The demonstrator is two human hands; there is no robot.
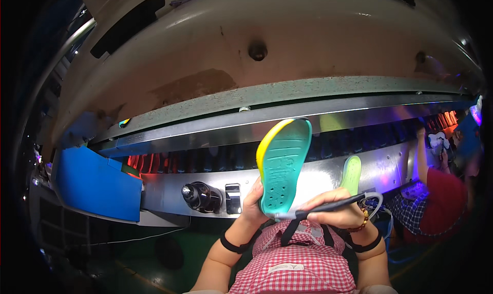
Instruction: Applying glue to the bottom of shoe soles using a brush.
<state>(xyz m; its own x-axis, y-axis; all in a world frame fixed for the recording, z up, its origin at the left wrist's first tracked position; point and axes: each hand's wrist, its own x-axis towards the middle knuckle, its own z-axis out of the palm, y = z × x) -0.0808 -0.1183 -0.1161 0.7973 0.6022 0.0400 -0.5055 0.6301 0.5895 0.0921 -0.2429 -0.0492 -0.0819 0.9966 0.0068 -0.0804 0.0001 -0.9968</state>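
Observation:
My left hand (252, 203) is closed round the lower left edge of a teal shoe sole (283, 165) with a yellow side. The sole stands nearly upright, showing its grooved face and several small holes. In my right hand (336, 207) is a dark pen-like tool (331, 206) with a pale hose running from its back end. Its light tip is at the sole's lower end; I cannot tell whether they touch. A light green sole (351, 175) lies on the metal ledge beyond my right hand.
The metal ledge (308, 183) carries a dark bottle with a silver top (201, 196) and a phone (233, 198). Behind it runs a dark roller conveyor (226, 160) under a large machine hood (287, 52). A blue panel (97, 183) stands left; a person in red (444, 201) works at right.

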